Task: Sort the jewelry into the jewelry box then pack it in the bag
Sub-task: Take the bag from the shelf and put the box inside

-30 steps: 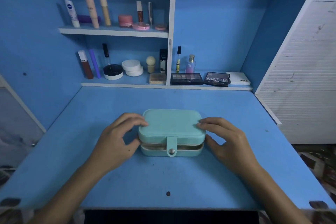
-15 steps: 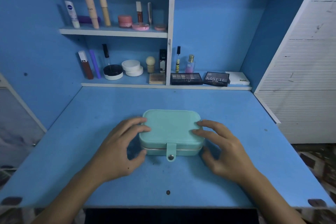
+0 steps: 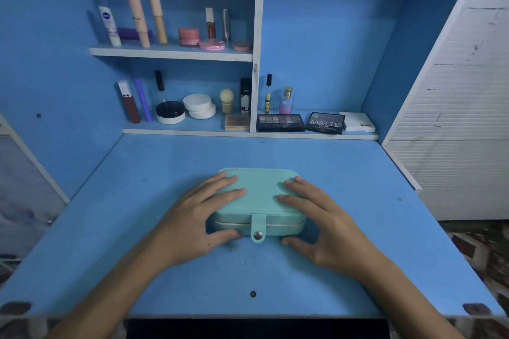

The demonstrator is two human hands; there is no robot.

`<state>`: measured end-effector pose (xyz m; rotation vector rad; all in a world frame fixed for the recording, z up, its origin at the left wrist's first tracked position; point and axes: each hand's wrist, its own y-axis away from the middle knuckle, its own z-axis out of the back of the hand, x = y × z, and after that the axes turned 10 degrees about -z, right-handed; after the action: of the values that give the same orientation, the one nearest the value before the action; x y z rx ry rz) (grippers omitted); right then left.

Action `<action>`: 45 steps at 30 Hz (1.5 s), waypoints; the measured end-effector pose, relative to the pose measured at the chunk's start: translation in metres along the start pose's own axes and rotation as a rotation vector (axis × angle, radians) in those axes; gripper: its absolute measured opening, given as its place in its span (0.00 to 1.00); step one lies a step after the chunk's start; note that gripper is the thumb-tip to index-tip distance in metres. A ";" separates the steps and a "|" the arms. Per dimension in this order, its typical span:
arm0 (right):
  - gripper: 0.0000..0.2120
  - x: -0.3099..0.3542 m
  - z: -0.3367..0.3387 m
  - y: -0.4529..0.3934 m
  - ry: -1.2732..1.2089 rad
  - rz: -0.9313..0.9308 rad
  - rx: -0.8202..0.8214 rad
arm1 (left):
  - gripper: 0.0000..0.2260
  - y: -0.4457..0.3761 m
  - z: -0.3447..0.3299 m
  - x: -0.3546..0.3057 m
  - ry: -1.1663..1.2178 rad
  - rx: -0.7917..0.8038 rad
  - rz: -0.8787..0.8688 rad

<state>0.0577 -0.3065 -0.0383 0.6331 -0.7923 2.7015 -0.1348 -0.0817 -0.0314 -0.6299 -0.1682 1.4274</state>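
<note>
A teal jewelry box (image 3: 260, 192) lies closed on the blue desk (image 3: 344, 173), its snap strap (image 3: 258, 230) hanging over the front edge. My left hand (image 3: 198, 220) rests on the lid's left side with straight fingers, thumb at the front lower edge. On the lid's right side my right hand (image 3: 319, 217) presses flat, with its thumb on the desk by the front right corner. No jewelry and no bag are in view.
Shelves behind the desk carry cosmetics: tubes and jars (image 3: 190, 36) on the upper one, eyeshadow palettes (image 3: 326, 122), round pots (image 3: 170, 113) and small bottles on the lower one. A white slatted panel (image 3: 454, 118) stands at the right. The desk's front edge is near me.
The lid, slightly ajar a second ago, has come down shut. Both hands slid further onto the top of the lid.
</note>
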 end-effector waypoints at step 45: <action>0.26 0.021 0.012 0.011 -0.022 0.032 -0.058 | 0.16 0.000 0.012 -0.029 -0.342 -0.133 -0.474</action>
<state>0.0398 -0.3194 -0.0246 0.6438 -0.8909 2.6939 -0.1452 -0.1059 -0.0143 -0.4111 -0.6447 1.0563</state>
